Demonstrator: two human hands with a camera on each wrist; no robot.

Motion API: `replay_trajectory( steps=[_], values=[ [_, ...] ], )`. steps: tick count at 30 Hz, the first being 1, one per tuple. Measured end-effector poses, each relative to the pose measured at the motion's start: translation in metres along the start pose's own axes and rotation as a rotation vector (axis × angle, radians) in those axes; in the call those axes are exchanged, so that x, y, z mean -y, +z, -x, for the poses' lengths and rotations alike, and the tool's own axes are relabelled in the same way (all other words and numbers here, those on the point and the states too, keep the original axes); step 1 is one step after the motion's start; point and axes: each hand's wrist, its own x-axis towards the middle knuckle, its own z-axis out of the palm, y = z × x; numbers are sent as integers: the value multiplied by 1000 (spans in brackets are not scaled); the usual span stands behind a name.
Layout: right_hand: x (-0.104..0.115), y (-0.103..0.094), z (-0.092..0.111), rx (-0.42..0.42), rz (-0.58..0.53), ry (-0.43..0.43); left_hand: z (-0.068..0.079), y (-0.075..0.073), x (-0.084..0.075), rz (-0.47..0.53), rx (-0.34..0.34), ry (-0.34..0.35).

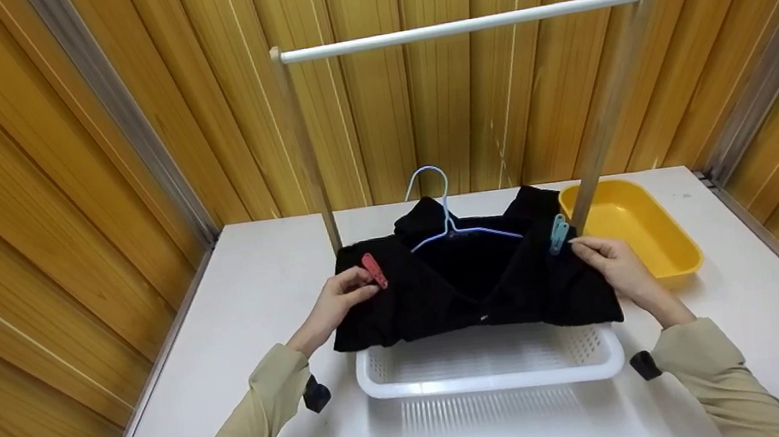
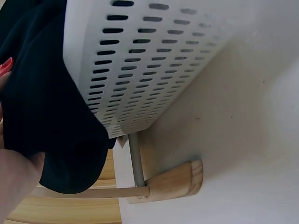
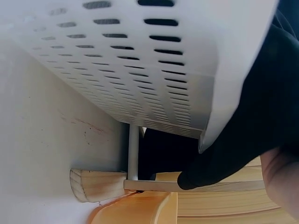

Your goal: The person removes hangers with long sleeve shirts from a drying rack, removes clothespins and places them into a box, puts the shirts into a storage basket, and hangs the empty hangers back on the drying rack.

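Note:
A black shirt (image 1: 433,293) with a small white mark lies across the white basket (image 1: 493,381), a light-blue wire hanger (image 1: 447,205) inside its neck. One red clothespin (image 1: 374,271) sits on its left shoulder area, a teal clothespin (image 1: 559,234) on the right. My left hand (image 1: 340,300) pinches the fabric beside the red clothespin, fingertips right at it. On the other side, my right hand (image 1: 615,267) pinches the cloth just next to the teal clothespin. In both wrist views the dark cloth hangs over the basket's slotted side.
Behind the shirt stands a rack with a white top bar (image 1: 463,25) and wooden posts (image 1: 303,141). A yellow tub (image 1: 652,234) is at the back right, close to the right post. Wood-patterned walls (image 1: 379,118) enclose the white table (image 1: 251,283).

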Motion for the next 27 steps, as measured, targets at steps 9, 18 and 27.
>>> replay_trajectory(
  steps=[9, 18, 27],
  values=[
    [3, -4, -2, 57, 5, 35, 0, 0, -1, 27, -38, 25],
    [1, -7, 2, 94, -41, 35, 0, 1, 3, 23, -43, 28],
    [0, -8, -2, 82, -37, -6, 0, 2, 7, 27, -44, 24]
  ],
)
